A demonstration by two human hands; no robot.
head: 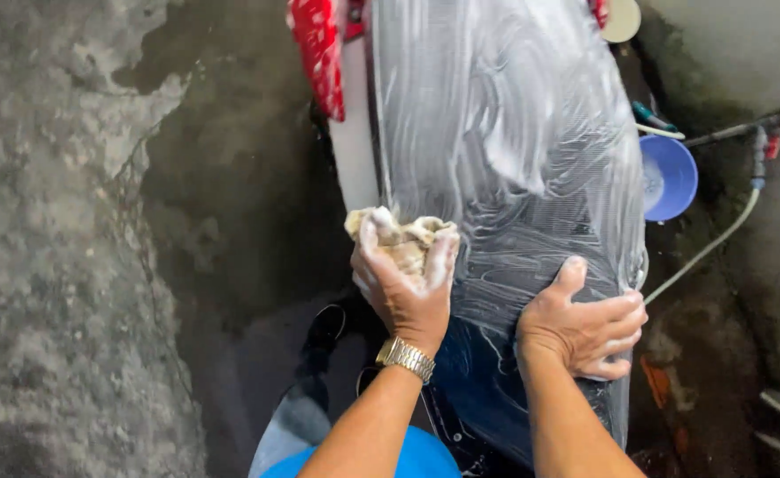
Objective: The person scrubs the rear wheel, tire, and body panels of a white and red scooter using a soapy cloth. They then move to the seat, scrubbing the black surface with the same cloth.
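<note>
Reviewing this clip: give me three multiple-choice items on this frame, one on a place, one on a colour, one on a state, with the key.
1. Where does the right hand rest?
A. On the soapy seat
B. In the basin
C. On the hose

2. What colour is the basin at right?
A. Green
B. Blue
C. Yellow

3. What is the left hand doing?
A. Hanging empty
B. Gripping a soapy cloth
C. Holding a brush

Key: 1 A, palm lies flat on the lathered surface; 2 B, the basin is plainly blue; 3 B, fingers close around the foamy cloth.
</note>
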